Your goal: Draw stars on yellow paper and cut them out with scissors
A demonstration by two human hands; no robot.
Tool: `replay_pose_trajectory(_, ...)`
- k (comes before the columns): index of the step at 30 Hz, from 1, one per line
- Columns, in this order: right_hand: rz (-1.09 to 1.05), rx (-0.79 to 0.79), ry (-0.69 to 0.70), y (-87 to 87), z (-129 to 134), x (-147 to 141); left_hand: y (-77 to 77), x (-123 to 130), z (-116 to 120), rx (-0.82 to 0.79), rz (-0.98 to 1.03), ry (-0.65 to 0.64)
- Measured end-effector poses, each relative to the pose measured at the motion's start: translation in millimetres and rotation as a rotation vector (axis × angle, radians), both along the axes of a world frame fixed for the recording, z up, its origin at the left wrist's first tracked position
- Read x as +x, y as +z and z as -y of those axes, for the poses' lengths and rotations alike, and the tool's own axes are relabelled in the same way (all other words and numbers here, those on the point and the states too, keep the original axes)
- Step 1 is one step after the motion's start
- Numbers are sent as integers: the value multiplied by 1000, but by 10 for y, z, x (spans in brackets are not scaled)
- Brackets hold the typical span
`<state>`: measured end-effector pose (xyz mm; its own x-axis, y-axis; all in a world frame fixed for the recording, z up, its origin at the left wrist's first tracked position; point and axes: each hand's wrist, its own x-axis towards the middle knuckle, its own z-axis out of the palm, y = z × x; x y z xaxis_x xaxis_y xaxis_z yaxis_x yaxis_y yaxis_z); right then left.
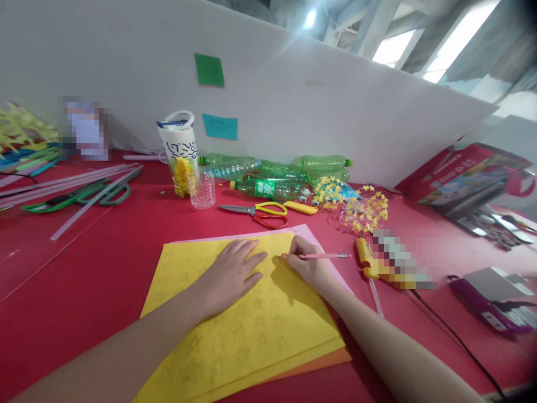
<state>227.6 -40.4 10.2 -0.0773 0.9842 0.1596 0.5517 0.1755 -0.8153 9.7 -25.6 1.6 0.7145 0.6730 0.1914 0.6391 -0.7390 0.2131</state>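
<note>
My left hand (230, 274) lies flat on a yellow sheet of paper (293, 313), fingers spread. In my right hand (308, 266) is a pink pencil (323, 256), pinched near its point, with the tip at the upper right part of the sheet. Rows of pencil-drawn stars (241, 330) cover much of the paper; some are hidden under my left hand and forearm. Beneath the yellow sheet are more sheets, with pink paper (308, 232) showing at the top and orange paper (323, 361) at the bottom.
Beyond the paper lie red-and-yellow-handled scissors (268, 211), a yellow comb-like piece (300, 207), green plastic bottles (272, 187) and yellow star decorations (369, 210). A yellow glue gun (366, 257) with a cord sits right, near a purple power strip (489, 305). A patterned cup (180, 143) stands back left.
</note>
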Motion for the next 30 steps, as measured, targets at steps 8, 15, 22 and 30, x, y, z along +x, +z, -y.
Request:
replay_pose_trajectory(8, 4, 2, 4, -17, -4, 24, -22, -8, 4, 7, 2, -4)
replay_pose_trajectory(15, 24, -5, 44, 4, 7, 6, -12, -4, -4, -2, 33, -6)
replay_pose_trajectory(22, 24, -13, 100, -27, 17, 14, -4, -4, -6, 7, 31, -17)
replay_pose_trajectory(30, 11, -21, 132, 1, 28, -5, 17, 0, 4, 10, 36, -15)
